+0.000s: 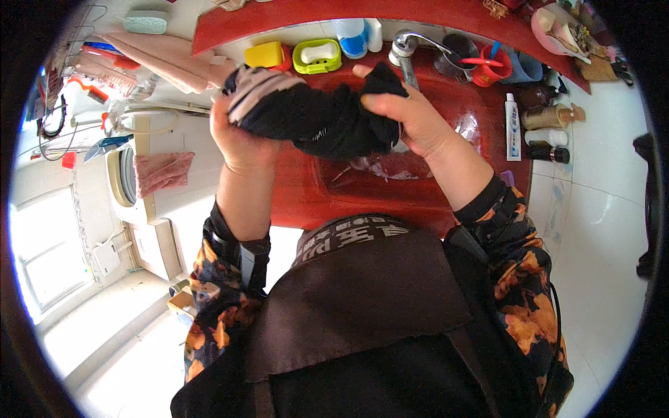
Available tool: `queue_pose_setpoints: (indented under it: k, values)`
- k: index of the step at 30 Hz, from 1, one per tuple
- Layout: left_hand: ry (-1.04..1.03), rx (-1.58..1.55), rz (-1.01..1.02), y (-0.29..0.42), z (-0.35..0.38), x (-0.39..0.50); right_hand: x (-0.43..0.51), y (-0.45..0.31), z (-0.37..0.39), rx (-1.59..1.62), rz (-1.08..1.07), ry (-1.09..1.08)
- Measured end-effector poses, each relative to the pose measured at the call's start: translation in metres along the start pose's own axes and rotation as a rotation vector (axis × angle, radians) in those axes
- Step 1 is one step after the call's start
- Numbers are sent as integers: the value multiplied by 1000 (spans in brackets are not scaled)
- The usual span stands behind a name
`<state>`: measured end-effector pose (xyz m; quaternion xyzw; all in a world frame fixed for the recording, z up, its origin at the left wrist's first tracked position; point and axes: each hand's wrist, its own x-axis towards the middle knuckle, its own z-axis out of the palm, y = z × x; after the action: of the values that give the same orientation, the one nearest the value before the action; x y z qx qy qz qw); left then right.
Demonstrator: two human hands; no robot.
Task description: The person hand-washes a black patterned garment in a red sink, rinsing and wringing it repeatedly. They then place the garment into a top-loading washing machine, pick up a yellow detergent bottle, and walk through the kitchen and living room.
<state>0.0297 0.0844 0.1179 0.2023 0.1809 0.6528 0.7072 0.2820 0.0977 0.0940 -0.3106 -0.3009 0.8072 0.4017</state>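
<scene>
A bunched black cloth [334, 117] with a pink-and-black striped part stretches between my two hands, above a red sink basin [376, 180]. My left hand [240, 133] grips the striped end, its fingers partly hidden behind the fabric. At the other end, my right hand [402, 115] pinches the black fabric between thumb and fingers. Close behind the cloth stands a chrome faucet [403, 49], its spout partly covered by my right hand. Some water or suds shows in the basin below.
Along the counter's back are a green soap dish [317, 62] with white soap, a yellow sponge [263, 54] and a red cup [491, 68]. A toothpaste tube [512, 128] and several bottles line the right side. A red shelf [334, 13] overhangs the back. A washing machine [172, 136] stands left.
</scene>
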Motion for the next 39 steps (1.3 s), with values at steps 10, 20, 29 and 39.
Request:
queue_pose_setpoints:
  k: [10, 20, 29, 39]
  values:
    - [85, -36, 46, 6, -16, -39, 1, 18, 23, -353, 28, -314]
    - [547, -92, 128, 20, -27, -59, 7, 29, 41, -255, -205, -72]
    - [18, 155, 228, 17, 8, -82, 29, 62, 35, 212, 80, 277]
    - [111, 177, -206, 37, -69, -116, 35, 46, 66, -973, -692, 146]
